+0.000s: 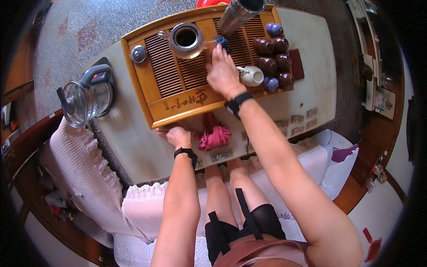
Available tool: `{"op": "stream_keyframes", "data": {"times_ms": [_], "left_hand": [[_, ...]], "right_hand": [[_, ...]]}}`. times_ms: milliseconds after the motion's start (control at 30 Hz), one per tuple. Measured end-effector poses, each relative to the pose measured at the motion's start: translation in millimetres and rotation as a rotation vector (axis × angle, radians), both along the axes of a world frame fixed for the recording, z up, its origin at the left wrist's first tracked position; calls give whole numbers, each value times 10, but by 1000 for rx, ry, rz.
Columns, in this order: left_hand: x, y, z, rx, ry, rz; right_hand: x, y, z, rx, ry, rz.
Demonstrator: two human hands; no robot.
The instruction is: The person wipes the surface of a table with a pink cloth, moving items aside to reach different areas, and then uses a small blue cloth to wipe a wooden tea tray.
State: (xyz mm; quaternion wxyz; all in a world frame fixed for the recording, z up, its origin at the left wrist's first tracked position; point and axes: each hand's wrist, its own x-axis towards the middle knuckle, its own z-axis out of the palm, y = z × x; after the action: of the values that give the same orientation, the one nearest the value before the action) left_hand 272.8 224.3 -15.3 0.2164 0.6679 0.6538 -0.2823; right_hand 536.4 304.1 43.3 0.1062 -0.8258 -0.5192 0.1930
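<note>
A wooden slatted tea tray [186, 110] lies on the table. My right hand [223, 71] reaches over its slats, its fingertips on a small dark blue item [221, 42] that may be a cloth. Just left of that stands a glass teapot [186, 43] without its lid; the round lid [138, 53] rests at the tray's left. A tall metal cylinder [235, 16] stands behind the fingers. A white cup with a handle [252, 76] lies right of my right hand, beside several brown cups [267, 65]. My left hand [176, 135] is at the tray's front left edge, its fingers partly hidden.
A glass kettle with a grey handle [86, 93] stands left of the tray. A bunched pink cloth [215, 137] lies on the table [133, 150] near its front edge. Two blue-purple cups [274, 29] are at the tray's right. A red basin [211, 2] shows beyond it.
</note>
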Motion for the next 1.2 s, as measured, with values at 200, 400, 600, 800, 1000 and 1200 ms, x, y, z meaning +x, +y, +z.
{"op": "stream_keyframes", "data": {"times_ms": [200, 400, 600, 800, 1000, 1200], "left_hand": [[-94, -1, -12, -11, 37, 20], [-64, 42, 16, 4, 48, 78], [16, 37, 84, 20, 7, 58], [-130, -21, -30, 93, 5, 165], [-37, 27, -62, 1, 38, 48], [-92, -78, -147, 129, -11, -18]], "right_hand": [[-198, -172, 131, -69, 72, 29], [-434, -483, 149, -40, 59, 20], [-47, 76, 157, -81, 49, -31], [-733, -1141, 312, 13, 99, 55], [-495, -688, 220, 100, 48, -53], [-783, -881, 297, 102, 71, -139]]}}
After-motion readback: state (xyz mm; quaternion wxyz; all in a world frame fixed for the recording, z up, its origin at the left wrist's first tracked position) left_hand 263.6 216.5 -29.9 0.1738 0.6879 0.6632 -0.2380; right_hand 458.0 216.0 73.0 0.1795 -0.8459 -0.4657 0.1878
